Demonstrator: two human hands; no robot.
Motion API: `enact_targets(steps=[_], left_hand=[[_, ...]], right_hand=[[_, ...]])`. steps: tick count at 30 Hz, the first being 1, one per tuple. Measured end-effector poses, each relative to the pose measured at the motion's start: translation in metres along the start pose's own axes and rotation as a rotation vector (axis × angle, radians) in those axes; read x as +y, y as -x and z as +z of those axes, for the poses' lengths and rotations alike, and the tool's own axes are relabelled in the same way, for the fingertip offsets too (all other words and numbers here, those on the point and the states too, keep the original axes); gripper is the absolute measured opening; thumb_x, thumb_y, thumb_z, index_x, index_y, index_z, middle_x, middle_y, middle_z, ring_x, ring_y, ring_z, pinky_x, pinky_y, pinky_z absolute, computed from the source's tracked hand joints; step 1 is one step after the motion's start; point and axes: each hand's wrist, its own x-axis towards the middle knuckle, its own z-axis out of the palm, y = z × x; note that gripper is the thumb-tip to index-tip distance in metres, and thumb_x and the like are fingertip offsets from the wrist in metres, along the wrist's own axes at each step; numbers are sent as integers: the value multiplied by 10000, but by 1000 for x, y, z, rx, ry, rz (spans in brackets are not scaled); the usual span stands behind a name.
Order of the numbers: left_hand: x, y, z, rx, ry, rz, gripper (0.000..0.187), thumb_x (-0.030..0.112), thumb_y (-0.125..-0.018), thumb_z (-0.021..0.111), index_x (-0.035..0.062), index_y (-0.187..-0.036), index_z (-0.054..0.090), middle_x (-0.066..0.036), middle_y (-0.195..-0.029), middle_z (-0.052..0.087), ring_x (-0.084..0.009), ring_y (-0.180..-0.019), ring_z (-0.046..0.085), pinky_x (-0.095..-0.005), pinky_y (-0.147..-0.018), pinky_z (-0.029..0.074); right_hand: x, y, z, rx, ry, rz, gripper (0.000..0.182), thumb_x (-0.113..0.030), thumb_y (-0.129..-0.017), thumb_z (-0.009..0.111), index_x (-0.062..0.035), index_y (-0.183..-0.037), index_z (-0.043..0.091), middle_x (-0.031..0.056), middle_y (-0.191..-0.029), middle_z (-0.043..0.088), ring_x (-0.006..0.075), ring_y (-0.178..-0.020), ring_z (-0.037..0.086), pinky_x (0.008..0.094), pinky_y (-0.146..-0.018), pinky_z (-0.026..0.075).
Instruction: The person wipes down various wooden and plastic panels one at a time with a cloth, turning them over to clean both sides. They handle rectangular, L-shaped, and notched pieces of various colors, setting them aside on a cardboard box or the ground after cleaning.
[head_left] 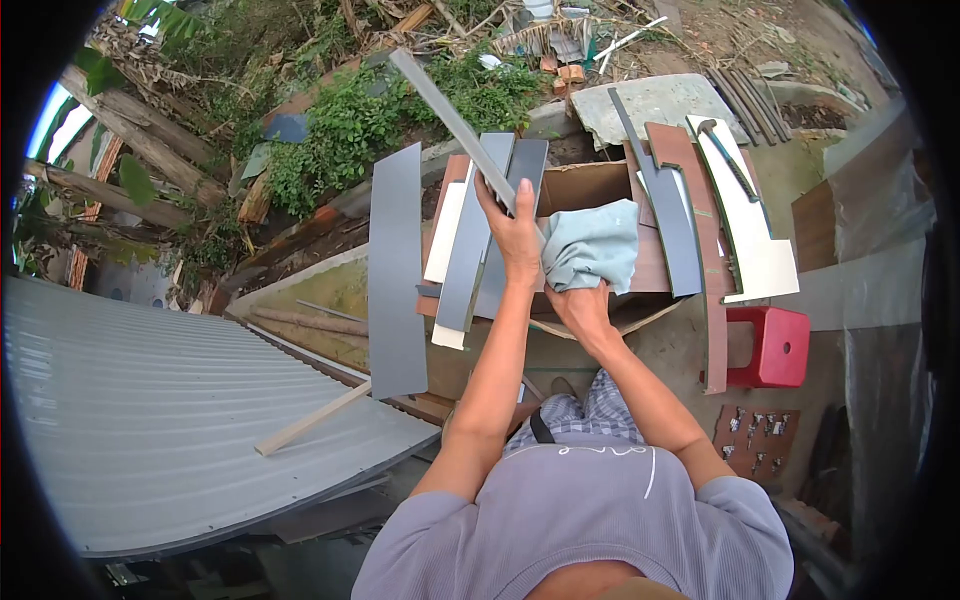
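My left hand (512,235) is closed around a long, narrow grey strip (450,118), which slants up and away to the left. Its lower end runs behind or against a pale blue-green cloth (592,245). My right hand (582,308) grips the bunched cloth from below, with most of its fingers hidden under the folds. Both hands are above an open cardboard box (590,185). Grey, brown and white boards lie across the box on both sides, among them a wide grey board (398,270) at the left.
A hammer (728,160) lies on a white board (765,265) at the right. Near it stand a red plastic stool (780,345) and, lower, a brown panel (750,450) with small metal parts. Corrugated roofing (180,410) fills the lower left, with a wooden stick (310,420) across it.
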Motion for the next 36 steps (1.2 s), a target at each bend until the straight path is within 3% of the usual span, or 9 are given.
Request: enact_targets(steps=[3, 10, 14, 17, 25, 30, 32, 34, 36], left_hand=[[-10, 1, -10, 196, 449, -271, 535, 356, -796, 595, 45, -1186, 401, -54, -1024, 433, -170, -982, 451, -341, -868, 382], [-10, -20, -60, 189, 741, -380, 511, 437, -755, 614, 55, -1074, 501, -78, -999, 511, -208, -923, 512, -347, -831, 430], [-6, -15, -70, 125, 842, -377, 597, 482, -724, 605, 42, -1113, 494, -100, -1050, 525, -281, -990, 537, -391, -780, 488], [4, -4, -64, 99, 898, -370, 691, 513, -709, 597, 26, -1180, 460, -126, -1092, 515, -328, -1019, 535, -414, -779, 499], [34, 17, -77, -71, 817, -457, 788, 475, -700, 625, 32, -1294, 358, -142, -1220, 459, -292, -1118, 478, -409, -971, 380], [26, 22, -92, -65, 890, -541, 660, 387, -749, 640, 11, -1242, 414, -129, -1153, 523, -228, -1060, 527, -354, -922, 433], [18, 23, -95, -28, 752, -537, 472, 325, -826, 607, 3, -1152, 500, -108, -1072, 578, -196, -988, 567, -328, -878, 458], [16, 29, -91, 55, 781, -507, 360, 288, -859, 586, 2, -1076, 553, -91, -1014, 608, -173, -936, 586, -308, -844, 466], [9, 28, -95, 171, 696, -448, 382, 297, -852, 597, 0, -1087, 548, -83, -1025, 603, -167, -933, 581, -303, -829, 465]], right_hand=[[-1, 16, -7, 17, 151, -102, 279, -112, -656, 700, -37, -909, 611, 133, -889, 618, 351, -837, 585, 428, -755, 454], [67, 98, -49, -349, 43, 167, 430, -212, -768, 643, -12, -1130, 524, 176, -1115, 545, 337, -1088, 480, 400, -929, 370], [48, 86, -52, -318, -83, 124, 469, -302, -799, 621, 0, -1142, 517, 188, -1160, 517, 344, -1150, 424, 400, -974, 323], [22, 59, -31, -661, 30, 17, 569, -452, -846, 503, 16, -1170, 492, 210, -1268, 429, 382, -1203, 349, 426, -1029, 231], [-50, -71, 26, -404, -81, -428, 450, -403, -863, 504, 19, -1010, 564, 208, -1123, 520, 382, -1108, 430, 426, -968, 295], [-113, -164, 52, -137, -97, -486, 430, -436, -869, 487, -18, -924, 572, 169, -972, 567, 336, -928, 517, 382, -850, 378], [-122, -196, 58, -180, -305, -281, 525, -516, -834, 510, 6, -861, 563, 151, -844, 584, 280, -795, 553, 343, -759, 420], [-122, -215, 41, -669, -377, 228, 550, -522, -817, 526, 26, -812, 573, 132, -792, 593, 215, -766, 559, 306, -737, 430], [-93, -200, 60, -758, -495, 141, 565, -513, -808, 537, 47, -828, 610, 121, -801, 609, 174, -783, 558, 280, -734, 435]])
